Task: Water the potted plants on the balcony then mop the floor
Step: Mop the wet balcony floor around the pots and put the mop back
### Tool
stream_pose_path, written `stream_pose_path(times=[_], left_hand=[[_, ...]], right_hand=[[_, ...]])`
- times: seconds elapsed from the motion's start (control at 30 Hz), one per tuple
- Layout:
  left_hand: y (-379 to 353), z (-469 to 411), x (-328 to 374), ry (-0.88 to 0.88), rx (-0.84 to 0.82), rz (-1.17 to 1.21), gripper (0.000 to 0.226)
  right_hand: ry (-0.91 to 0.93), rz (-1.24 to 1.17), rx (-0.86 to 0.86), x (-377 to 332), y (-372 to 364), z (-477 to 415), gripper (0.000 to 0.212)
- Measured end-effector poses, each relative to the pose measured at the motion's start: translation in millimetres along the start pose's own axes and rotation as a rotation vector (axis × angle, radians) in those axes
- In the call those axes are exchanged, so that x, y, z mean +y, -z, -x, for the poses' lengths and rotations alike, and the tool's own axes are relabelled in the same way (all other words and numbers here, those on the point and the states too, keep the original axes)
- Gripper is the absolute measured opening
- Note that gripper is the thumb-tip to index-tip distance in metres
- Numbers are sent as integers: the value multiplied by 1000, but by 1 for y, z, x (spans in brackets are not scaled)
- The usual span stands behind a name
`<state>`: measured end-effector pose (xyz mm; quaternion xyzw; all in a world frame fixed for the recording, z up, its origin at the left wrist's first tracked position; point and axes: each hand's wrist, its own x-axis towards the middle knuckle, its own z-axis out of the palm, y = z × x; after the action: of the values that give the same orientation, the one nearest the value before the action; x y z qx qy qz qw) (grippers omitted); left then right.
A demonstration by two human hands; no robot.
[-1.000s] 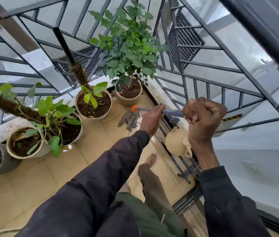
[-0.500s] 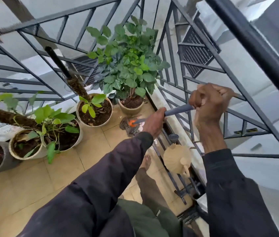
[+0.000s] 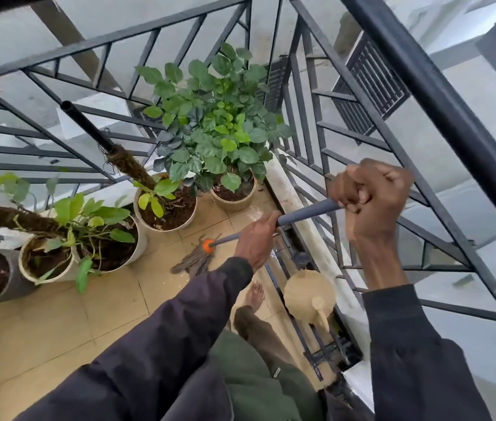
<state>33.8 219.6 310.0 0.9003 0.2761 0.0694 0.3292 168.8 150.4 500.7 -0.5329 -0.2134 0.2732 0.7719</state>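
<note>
Mopping step, I'd say (watering can (image 3: 309, 294) idle, 3 o'clock of foot (image 3: 256, 294)). Left hand (image 3: 254, 238), right hand (image 3: 371, 199) both clamp mop handle (image 3: 304, 212); mop head (image 3: 195, 259) on tiles (image 3: 104, 314), foot's 10 o'clock. Next: pull stroke back.

A black metal railing (image 3: 453, 117) of slanted bars encloses the balcony on two sides. A white ledge (image 3: 284, 191) runs along its foot. Beyond the bars, a dark slatted vent (image 3: 371, 83) sits in a grey outside wall (image 3: 468, 71).
</note>
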Motion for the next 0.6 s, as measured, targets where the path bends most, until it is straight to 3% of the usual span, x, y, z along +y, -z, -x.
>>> stream_pose_path(times=[0.37,0.47,0.6], left_hand=[[-12,-116,26,-147,15,165,35],[-14,-144,29,-150,29,168,50],[-26,-171,16,-110,7,156,51]], right_hand=[[264,129,116,-8,-8,-47,47],[291,84,163,-1,-2,-59,44],[262,88,192,9,6,-80,42]])
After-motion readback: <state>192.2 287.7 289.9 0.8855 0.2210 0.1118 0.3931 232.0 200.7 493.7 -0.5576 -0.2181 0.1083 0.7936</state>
